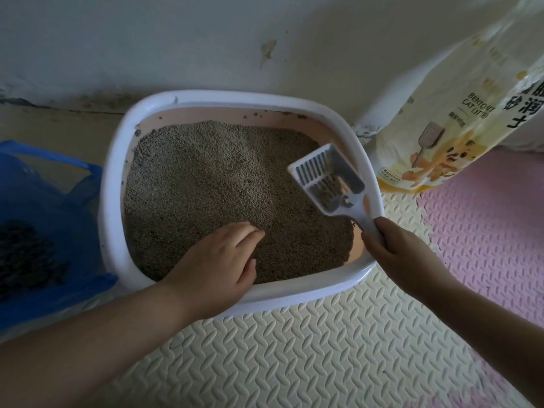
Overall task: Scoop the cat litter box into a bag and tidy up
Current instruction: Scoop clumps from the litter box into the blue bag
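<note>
Single head camera, wide-angle, steeply down and forward, close over litter box [113,187]; dim, edges seemingly warped.

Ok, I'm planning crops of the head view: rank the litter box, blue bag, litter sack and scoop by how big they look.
1. litter box, clearly largest.
2. blue bag and litter sack: similar, both cut by the frame, so unranked.
3. scoop, smallest.

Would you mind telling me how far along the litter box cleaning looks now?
Done: dark clumps already lie in the blue bag. In hand: the right hand grips the scoop, partly filled, over the litter box; the left hand touches the litter. Left: emptying the scoop, tidying up.
</note>
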`<action>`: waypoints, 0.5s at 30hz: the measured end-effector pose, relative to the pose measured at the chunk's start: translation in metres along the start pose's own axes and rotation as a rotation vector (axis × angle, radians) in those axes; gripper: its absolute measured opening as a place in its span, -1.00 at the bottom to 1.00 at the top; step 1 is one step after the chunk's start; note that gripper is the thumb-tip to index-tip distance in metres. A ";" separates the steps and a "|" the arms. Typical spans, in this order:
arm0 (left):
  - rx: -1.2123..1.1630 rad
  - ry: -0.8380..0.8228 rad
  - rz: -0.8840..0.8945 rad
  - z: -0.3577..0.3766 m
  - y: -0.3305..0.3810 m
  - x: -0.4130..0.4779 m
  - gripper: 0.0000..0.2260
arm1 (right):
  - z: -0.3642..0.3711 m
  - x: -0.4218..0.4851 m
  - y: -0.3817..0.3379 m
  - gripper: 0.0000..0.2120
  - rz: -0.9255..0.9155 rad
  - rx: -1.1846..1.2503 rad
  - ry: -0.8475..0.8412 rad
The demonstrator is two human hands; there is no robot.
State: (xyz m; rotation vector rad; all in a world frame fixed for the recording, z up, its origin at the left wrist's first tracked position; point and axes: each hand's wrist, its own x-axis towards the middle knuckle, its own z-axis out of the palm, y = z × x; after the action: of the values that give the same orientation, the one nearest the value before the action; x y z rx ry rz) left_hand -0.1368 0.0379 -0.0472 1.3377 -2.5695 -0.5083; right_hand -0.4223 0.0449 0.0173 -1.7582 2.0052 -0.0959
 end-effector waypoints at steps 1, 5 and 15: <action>0.002 -0.004 0.000 0.000 0.000 0.000 -0.57 | 0.001 0.001 0.000 -0.75 -0.007 -0.003 -0.006; 0.018 0.003 -0.013 -0.001 0.000 -0.001 -0.57 | 0.002 0.005 -0.002 -0.76 -0.002 -0.003 -0.017; 0.256 0.122 -0.423 -0.050 -0.097 -0.016 -0.52 | 0.000 0.033 -0.033 -0.74 -0.094 -0.444 -0.386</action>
State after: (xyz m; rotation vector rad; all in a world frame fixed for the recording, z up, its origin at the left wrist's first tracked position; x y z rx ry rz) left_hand -0.0380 -0.0111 -0.0394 1.9511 -2.3124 -0.1514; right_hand -0.3945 0.0076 0.0193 -1.9456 1.7467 0.6553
